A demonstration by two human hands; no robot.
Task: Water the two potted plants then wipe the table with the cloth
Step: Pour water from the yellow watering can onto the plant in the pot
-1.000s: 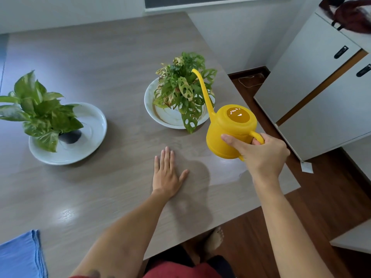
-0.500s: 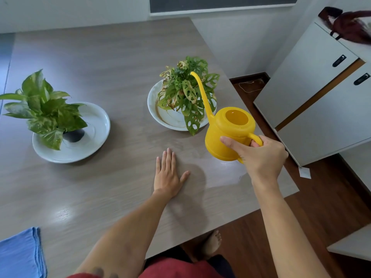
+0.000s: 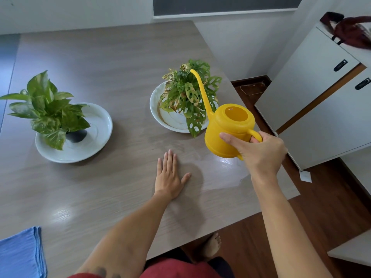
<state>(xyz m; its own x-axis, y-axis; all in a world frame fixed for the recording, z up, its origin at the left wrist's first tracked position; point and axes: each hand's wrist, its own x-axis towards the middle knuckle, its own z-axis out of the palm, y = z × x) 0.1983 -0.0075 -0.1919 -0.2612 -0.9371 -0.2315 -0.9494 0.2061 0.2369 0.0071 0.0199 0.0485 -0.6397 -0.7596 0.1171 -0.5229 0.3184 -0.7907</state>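
My right hand [image 3: 259, 155] grips the handle of a yellow watering can [image 3: 228, 129], held above the table with its long spout reaching over the right potted plant [image 3: 188, 97]. That plant has holed leaves and stands on a white plate [image 3: 158, 115]. The left potted plant [image 3: 48, 109], broad-leaved in a dark pot, sits on another white plate [image 3: 96, 133]. My left hand [image 3: 169, 175] lies flat on the grey table [image 3: 100, 63], palm down, fingers slightly apart. A folded blue cloth [image 3: 20, 255] lies at the table's near left corner.
White cabinets [image 3: 321, 97] stand to the right across a strip of wooden floor. A dark red bag [image 3: 351, 31] rests on top of them. The table's right edge runs just below my right hand. A wet sheen [image 3: 224, 177] shows on the table near that edge.
The watering can has shifted slightly down and right in my right hand, its spout still over the right plant. My left hand has stayed flat on the table.
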